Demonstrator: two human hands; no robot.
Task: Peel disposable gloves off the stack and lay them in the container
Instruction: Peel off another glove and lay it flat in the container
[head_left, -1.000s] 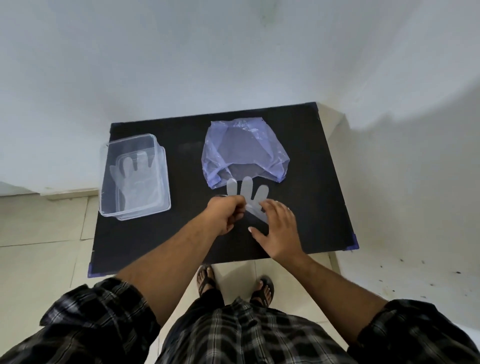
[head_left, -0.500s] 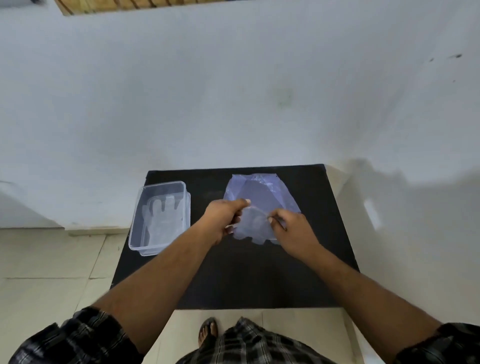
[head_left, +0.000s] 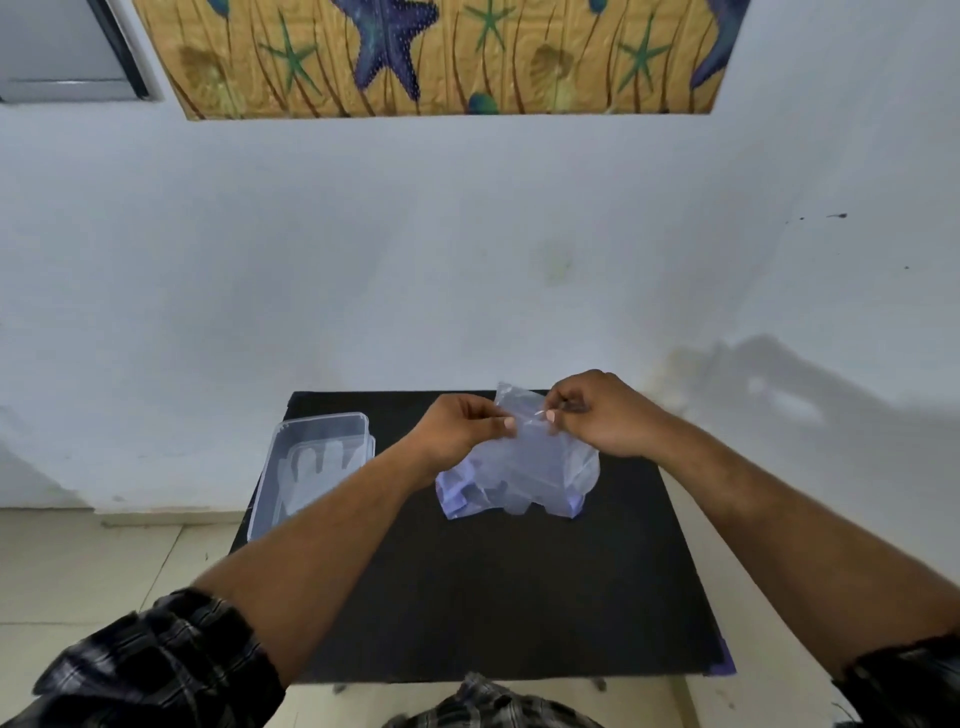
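Both hands have risen from the tabletop (head_left: 519, 597) since a second ago, when they pressed a flat glove against the black surface near its front edge; now they meet above the far half. Half a second ago they were lower, over the bluish bag. The view has also tilted upward, bringing a starfish-patterned panel (head_left: 452, 57) on the white wall (head_left: 363, 249) into sight.

At this moment the left hand (head_left: 462, 428) pinches the upper edge of a thin clear glove (head_left: 524, 441) between thumb and forefinger, fingers curled narrow. The right hand (head_left: 602, 415) pinches the same upper edge just beside it, thumb and fingertips closed on the film. Between them the glove hangs down as a translucent sheet, its lower part draped in front of the crumpled bluish plastic bag (head_left: 457, 493) that lies on the tabletop below; whether the glove's bottom touches the bag cannot be told.

To the left, near the tabletop's left edge, sits the clear rectangular container (head_left: 311, 431), well apart from the hands. Inside it lies a pale glove in the container (head_left: 311, 467), flat, its fingers pointing toward the wall. Plaid sleeves (head_left: 156, 665) are pushed up on both forearms.
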